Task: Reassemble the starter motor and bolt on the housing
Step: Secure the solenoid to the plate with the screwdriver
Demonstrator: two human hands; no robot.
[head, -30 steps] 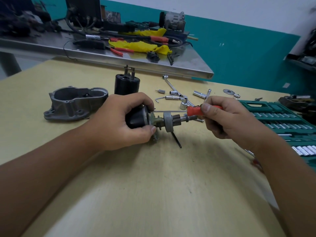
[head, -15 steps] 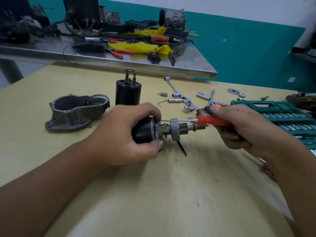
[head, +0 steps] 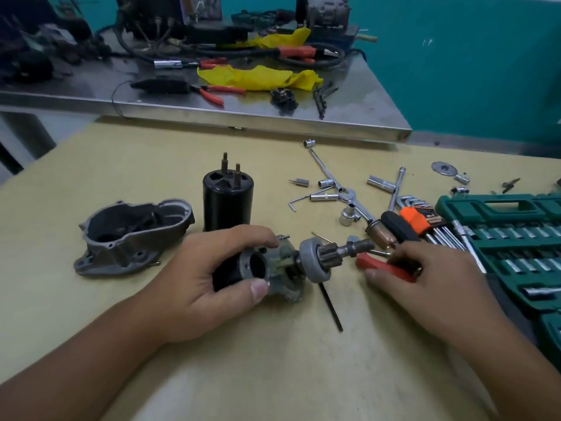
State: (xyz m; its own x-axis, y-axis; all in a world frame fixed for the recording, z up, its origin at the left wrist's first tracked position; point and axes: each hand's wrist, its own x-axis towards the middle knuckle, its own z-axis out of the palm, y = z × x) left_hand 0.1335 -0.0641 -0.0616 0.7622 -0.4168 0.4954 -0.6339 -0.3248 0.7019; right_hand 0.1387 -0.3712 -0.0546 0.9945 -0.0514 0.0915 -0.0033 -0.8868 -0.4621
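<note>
My left hand (head: 209,278) grips the starter motor sub-assembly (head: 273,268), a dark body with a grey bracket, lying on the yellow table. Its pinion gear and shaft (head: 331,256) stick out to the right. My right hand (head: 425,278) holds a red-handled screwdriver (head: 382,267) low beside the shaft's end, its handle pointing left. The grey cast housing (head: 133,235) lies open side up to the left. A black cylindrical motor body (head: 226,202) with two studs stands upright behind my left hand.
Sockets, extension bars and hex keys (head: 349,192) lie scattered at the back right. A green socket set case (head: 516,238) sits open at the right edge. A thin black rod (head: 331,308) lies in front of the assembly. A steel bench (head: 212,95) with tools stands behind.
The screwdriver has come off the assembly and swung down to the table by the shaft's end. My left hand has turned the assembly so its open end faces me.
</note>
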